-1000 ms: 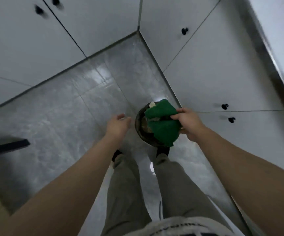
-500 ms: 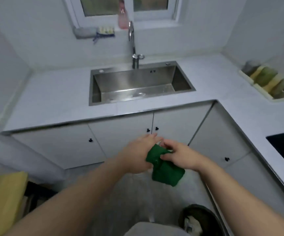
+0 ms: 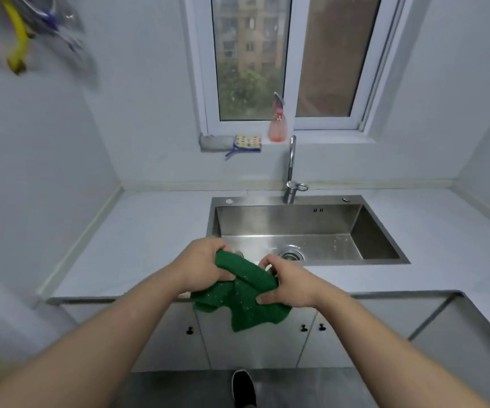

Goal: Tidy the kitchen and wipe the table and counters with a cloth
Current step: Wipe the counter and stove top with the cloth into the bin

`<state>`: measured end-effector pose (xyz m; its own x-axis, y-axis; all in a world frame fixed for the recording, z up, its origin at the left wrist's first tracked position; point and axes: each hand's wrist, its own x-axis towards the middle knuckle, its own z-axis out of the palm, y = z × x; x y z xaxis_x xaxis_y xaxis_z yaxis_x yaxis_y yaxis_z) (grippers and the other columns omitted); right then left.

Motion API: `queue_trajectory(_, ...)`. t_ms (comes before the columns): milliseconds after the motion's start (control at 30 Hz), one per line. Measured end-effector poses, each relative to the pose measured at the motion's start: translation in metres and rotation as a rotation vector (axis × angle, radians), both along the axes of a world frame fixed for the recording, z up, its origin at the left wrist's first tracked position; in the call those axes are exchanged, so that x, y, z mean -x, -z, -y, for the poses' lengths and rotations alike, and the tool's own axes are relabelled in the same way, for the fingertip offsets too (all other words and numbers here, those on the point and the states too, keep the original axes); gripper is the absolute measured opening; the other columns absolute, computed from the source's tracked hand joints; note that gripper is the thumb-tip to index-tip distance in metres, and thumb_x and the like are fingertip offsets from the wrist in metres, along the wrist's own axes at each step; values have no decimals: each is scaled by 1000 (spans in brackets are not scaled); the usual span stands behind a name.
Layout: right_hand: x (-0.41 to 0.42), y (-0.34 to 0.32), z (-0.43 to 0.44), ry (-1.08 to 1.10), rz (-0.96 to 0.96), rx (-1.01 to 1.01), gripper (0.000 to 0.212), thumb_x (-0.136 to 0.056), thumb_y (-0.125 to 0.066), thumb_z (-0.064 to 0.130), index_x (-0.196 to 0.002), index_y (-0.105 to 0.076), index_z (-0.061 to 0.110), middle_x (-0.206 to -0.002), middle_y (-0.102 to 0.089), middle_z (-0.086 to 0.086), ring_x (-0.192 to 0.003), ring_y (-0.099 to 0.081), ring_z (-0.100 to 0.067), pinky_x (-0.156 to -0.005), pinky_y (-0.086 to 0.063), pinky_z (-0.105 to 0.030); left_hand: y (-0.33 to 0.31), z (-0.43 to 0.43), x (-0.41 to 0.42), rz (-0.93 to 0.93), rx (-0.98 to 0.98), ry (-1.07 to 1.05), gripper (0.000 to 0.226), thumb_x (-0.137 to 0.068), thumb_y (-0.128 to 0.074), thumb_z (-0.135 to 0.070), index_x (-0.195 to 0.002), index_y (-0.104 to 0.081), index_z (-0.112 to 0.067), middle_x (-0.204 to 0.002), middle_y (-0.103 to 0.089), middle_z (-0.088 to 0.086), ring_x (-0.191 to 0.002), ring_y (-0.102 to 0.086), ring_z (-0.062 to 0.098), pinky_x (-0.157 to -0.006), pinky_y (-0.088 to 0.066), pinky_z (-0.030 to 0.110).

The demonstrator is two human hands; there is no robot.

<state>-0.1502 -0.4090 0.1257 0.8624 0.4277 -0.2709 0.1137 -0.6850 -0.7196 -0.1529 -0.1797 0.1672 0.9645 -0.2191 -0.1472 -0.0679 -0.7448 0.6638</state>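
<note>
Item: green cloth (image 3: 246, 293), one piece, bunched; it is held in the air at 6 o'clock of the sink (image 3: 285, 219), over the front edge of the desk (image 3: 149, 245), with its lower folds hung in front of the cabinet doors (image 3: 252, 346).
Left hand (image 3: 202, 266): clenched round the cloth's upper left end, fingers curled over the fabric.
Right hand (image 3: 285, 287): closed on the cloth's right side; the fabric is pinched between fingers and thumb and drawn across between both hands.
Handling (judged): soft, limp and light, since the free part is draped with no stiffness. Pale specks are seen on the weave; dampness is possible but cannot be confirmed. Breakage is not expected, and slipping is thought unlikely on so coarse a weave.
Grasp (judged): best taken as a gathered handful or folded pad, so that a flat face is presented to the desk and loose corners are kept in.
Surface: pale, smooth desk, carried from 9 o'clock round behind the sink to 3 o'clock; long strokes are judged suitable.
Sink fittings: steel basin; drain (image 3: 291, 255) on the near side, faucet (image 3: 290, 169) at 12 o'clock.
Sill: pink spray bottle (image 3: 277, 125), patterned sponge (image 3: 248, 141) and grey roll (image 3: 215, 141) are kept below the window (image 3: 252, 60) at 12 o'clock.
Wall: blurred hanging utensils (image 3: 17, 39) at 10 o'clock.
Below: grey floor (image 3: 179, 387) and one black shoe (image 3: 243, 388) at 6 o'clock.
</note>
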Motion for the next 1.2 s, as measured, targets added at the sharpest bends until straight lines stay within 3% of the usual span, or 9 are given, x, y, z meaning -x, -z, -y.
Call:
queue_trajectory(133, -114, -11, -20, -51, 241, 158, 15, -84, -72, 27, -96, -64, 22, -90, -65, 7, -86, -62, -17, -71, -49, -31, -7, -21, -100, -44, 45, -98, 20, -81, -79, -18, -92, -64, -19, -91, -68, 2, -83, -66, 15, -65, -52, 25)
queue_trajectory(267, -238, -33, -34, -54, 303, 223, 30, -93, -61, 23, -123, -61, 28, -112, -66, 4, -100, -61, -20, -83, -50, -31, -28, -36, -218, -119, 0, -174, 19, -82, -71, -9, -97, -62, -16, -97, -66, 7, -84, -64, 19, -60, -51, 24)
queue_trajectory(367, -330, -52, -45, -85, 355, 309, 29, -95, -58, 24, -124, -58, 27, -118, -64, -1, -106, -59, -24, -90, -51, -39, -41, -48, -305, -59, -95, -210, 20, -75, -74, -8, -89, -62, -16, -92, -66, 6, -86, -64, 21, -68, -55, 30)
queue_trajectory(500, -433, -79, -58, -118, 365, 352, 22, -98, -52, 24, -119, -57, 25, -108, -63, 0, -99, -60, -20, -89, -52, -38, -55, -53, -405, 104, -237, -252, 14, -76, -72, -14, -84, -62, -21, -86, -67, -1, -85, -63, 18, -77, -56, 37)
queue_trajectory(667, -536, -116, -61, -92, 651, 533, 17, -97, -52, 31, -111, -59, 27, -98, -62, -1, -87, -59, -22, -76, -50, -37, -79, -49, -518, 295, -457, -241, 14, -77, -69, -21, -83, -59, -28, -85, -64, -6, -81, -59, 17, -67, -50, 30)
queue_trajectory(800, -603, -141, -67, 5, 836, 549, 14, -91, -62, 23, -105, -59, 24, -90, -59, 0, -77, -56, -24, -63, -44, -34, -87, -47, -590, 425, -316, -389, 15, -77, -69, -13, -83, -61, -25, -84, -63, -3, -79, -59, 18, -61, -46, 28)
queue_trajectory(933, -645, -123, -79, 95, 1038, 405, 17, -87, -58, 5, -102, -61, 12, -96, -65, -7, -93, -60, -29, -66, -55, -41, -77, -48, -633, 599, -44, -448, 15, -83, -70, -9, -91, -62, -19, -87, -63, -2, -78, -59, 14, -59, -43, 17)
queue_trajectory(1033, -655, -76, -89, 110, 976, 412, 27, -85, -51, -3, -109, -63, 4, -115, -63, -14, -123, -49, -35, -86, -55, -48, -39, -54, -647, 539, -70, -353, 25, -84, -66, -5, -106, -59, -15, -100, -62, 4, -88, -58, 18, -75, -48, 25)
queue_trajectory(1200, -647, -9, -96, -67, 467, 622, 50, -96, -50, 14, -145, -41, 7, -154, -35, -9, -149, -19, -30, -113, -34, -52, 40, -76, -642, 235, -427, -88, 37, -95, -56, -8, -132, -54, -9, -122, -61, 16, -108, -59, 32, -84, -42, 24)
